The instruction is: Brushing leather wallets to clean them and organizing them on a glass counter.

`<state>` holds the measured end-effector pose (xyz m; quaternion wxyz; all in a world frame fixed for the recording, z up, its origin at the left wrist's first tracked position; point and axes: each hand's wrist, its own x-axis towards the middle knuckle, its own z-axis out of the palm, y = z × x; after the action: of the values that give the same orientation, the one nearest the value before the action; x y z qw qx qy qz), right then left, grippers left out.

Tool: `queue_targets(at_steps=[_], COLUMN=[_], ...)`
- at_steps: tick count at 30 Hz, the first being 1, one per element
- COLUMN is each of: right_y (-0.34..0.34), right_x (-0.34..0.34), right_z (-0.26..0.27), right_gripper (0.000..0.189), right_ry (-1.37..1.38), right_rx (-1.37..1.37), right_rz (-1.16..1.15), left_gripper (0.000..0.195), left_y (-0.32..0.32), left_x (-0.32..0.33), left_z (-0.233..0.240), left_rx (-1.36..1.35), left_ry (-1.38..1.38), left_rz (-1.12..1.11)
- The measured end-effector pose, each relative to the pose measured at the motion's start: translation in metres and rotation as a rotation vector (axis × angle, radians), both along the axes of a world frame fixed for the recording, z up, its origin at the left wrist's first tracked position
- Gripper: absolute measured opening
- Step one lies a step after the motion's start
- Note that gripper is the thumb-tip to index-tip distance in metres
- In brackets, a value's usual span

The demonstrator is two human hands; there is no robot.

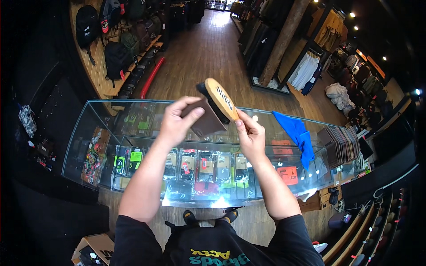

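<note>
Above a glass display counter (213,141), my left hand (178,121) grips a dark brown leather wallet (208,121), thumb across its near face. My right hand (251,133) pinches the lower end of a wooden-backed brush (221,96), which tilts up to the left. Its back bears writing. The dark bristles are turned toward the wallet and lie along its upper right edge; whether they touch the leather I cannot tell.
A blue cloth (298,138) lies on the counter's right part, near a row of upright brown wallets (341,144). Packaged goods (206,166) lie under the glass. Backpacks (118,60) hang at left, and an open cardboard box (96,247) stands at lower left.
</note>
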<state>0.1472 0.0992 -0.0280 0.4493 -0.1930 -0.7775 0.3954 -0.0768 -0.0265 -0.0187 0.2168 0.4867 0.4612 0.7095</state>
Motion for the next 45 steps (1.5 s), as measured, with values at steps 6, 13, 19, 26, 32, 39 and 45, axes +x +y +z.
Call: queue_targets(at_steps=[6,13,19,26,32,39,45], right_y=[0.009,0.003,0.033,-0.001,0.032,0.007,0.001], right_x=[0.014,-0.002,0.026,0.006,0.012,0.005,-0.005], right_z=[-0.002,-0.008,0.002,0.003,-0.008,-0.001,-0.016], right_gripper=[0.037,0.037,0.034,0.037,0.035,0.028,0.035], right_ry=[-0.04,0.057,-0.156,0.101,-0.044,-0.108,0.125], right_rx=[0.07,-0.007,0.091,0.148,-0.102,0.0,-0.079], right_rz=[-0.021,-0.018,-0.117,-0.016,-0.1,-0.073,-0.064], left_gripper=[0.031,0.032,0.033,0.03,0.032,0.045,0.047], left_y=[-0.001,0.005,-0.002,-0.006,-0.003,0.002,0.008], left_x=[-0.011,0.005,-0.046,-0.025,-0.02,-0.012,-0.006], left_z=[0.007,-0.008,0.004,0.002,0.014,0.0,-0.004], left_rx=[0.092,0.004,0.262,0.069,0.22,-0.072,-0.004], left_ry=[-0.174,-0.089,-0.45,0.003,-0.162,-0.759,-0.828], left_rz=[0.138,0.007,0.189,0.271,0.26,0.127,-0.02])
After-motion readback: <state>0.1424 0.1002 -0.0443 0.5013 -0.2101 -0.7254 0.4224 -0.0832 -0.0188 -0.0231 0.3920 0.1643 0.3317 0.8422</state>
